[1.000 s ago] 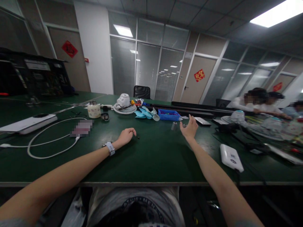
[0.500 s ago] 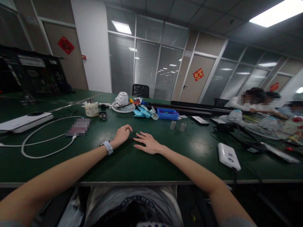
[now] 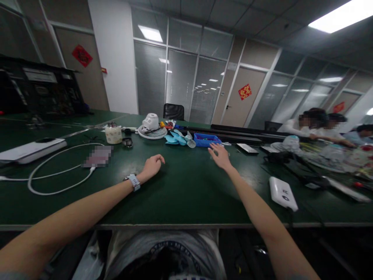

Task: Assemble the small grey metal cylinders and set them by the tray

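My left hand (image 3: 152, 168) rests on the green table with its fingers loosely curled inward; nothing shows in it. A watch with a pale strap (image 3: 134, 182) is on that wrist. Farther right, my right hand (image 3: 220, 156) reaches forward with fingers apart, holding nothing visible. It covers the spot where two small metal cylinders stood, so they are mostly hidden. Just beyond its fingertips is a blue plastic basket (image 3: 207, 140). Left of the basket lie light-blue fan blades (image 3: 177, 137). A white fan body with its grille (image 3: 151, 126) sits farther left.
At left are a cream jar (image 3: 113, 134), a dark round lid (image 3: 127, 142), a phone (image 3: 99, 156) on a white cable and a white box (image 3: 32, 149). A white power bank (image 3: 282, 193) lies right, near cluttered cables. Long black bars (image 3: 239, 134) lie behind. Other people sit far right.
My right hand has moved right and forward from beside my left hand to over the metal cylinders, covering them. My left hand has stayed almost still.
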Demonstrator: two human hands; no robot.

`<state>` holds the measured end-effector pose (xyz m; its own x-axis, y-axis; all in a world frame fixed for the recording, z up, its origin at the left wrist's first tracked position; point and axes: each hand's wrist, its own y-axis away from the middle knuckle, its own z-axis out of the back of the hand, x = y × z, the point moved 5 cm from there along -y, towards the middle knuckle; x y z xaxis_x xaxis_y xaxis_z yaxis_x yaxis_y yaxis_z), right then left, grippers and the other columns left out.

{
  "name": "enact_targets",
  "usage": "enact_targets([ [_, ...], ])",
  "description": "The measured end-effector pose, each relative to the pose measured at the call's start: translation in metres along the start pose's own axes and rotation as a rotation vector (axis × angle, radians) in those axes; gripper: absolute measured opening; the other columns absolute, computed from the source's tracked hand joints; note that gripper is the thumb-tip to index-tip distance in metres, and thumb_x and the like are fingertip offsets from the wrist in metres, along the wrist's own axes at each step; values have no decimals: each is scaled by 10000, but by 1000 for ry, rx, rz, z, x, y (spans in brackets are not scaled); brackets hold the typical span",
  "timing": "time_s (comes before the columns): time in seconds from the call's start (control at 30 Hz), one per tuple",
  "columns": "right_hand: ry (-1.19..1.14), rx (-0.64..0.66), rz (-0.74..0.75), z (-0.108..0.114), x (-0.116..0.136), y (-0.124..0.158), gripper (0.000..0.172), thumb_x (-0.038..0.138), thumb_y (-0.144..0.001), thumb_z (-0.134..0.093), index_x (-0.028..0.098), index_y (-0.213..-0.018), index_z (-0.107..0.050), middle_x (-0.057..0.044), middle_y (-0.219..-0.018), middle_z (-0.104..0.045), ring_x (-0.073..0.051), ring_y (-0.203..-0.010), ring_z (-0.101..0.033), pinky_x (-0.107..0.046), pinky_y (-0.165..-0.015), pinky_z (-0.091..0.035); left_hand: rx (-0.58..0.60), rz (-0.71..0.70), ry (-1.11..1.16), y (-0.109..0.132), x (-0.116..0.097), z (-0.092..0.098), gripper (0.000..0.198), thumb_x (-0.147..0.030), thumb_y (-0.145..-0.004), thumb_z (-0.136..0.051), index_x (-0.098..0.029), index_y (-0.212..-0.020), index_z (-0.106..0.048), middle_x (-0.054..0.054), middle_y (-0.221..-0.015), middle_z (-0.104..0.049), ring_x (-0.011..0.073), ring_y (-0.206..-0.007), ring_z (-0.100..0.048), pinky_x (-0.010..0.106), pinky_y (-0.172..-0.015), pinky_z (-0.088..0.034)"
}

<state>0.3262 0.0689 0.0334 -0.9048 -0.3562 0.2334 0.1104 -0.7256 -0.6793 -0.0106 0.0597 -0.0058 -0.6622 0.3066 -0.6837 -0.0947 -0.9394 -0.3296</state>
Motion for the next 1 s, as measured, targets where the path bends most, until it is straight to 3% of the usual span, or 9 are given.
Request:
enact_targets([
  [0.1, 161, -22, -127, 10, -46, 1, 507, 498, -921, -403, 163, -1246, -602, -103, -1334, -544, -277, -1289, -430, -463, -1080, -308, 1, -5, -2, -1, 1, -1, 263, -134, -711, -364, -190, -757, -617, -19, -535, -503, 164, -555, -503, 255, -545, -327],
  [0.23, 271, 42, -225, 10, -72, 10, 506, 497, -916, -413, 175, -1263, -590, -96, -1340, -540, -294, -1283, -433, -462, -1068, -323, 7, -22, -5, -2, 4, -3, 263, -137, -712, -362, -191, -752, -616, -15, -560, -522, 162, -565, -511, 254, -553, -335],
  [1.0, 203, 49, -355, 21, -91, 15, 414, 487, -871, -472, 231, -1111, -691, -56, -1180, -659, -247, -1143, -579, -378, -941, -459, 21, -44, 2, -5, 7, -7, 278, -153, -710, -364, -187, -734, -639, -13, -556, -556, 159, -547, -507, 254, -559, -354],
])
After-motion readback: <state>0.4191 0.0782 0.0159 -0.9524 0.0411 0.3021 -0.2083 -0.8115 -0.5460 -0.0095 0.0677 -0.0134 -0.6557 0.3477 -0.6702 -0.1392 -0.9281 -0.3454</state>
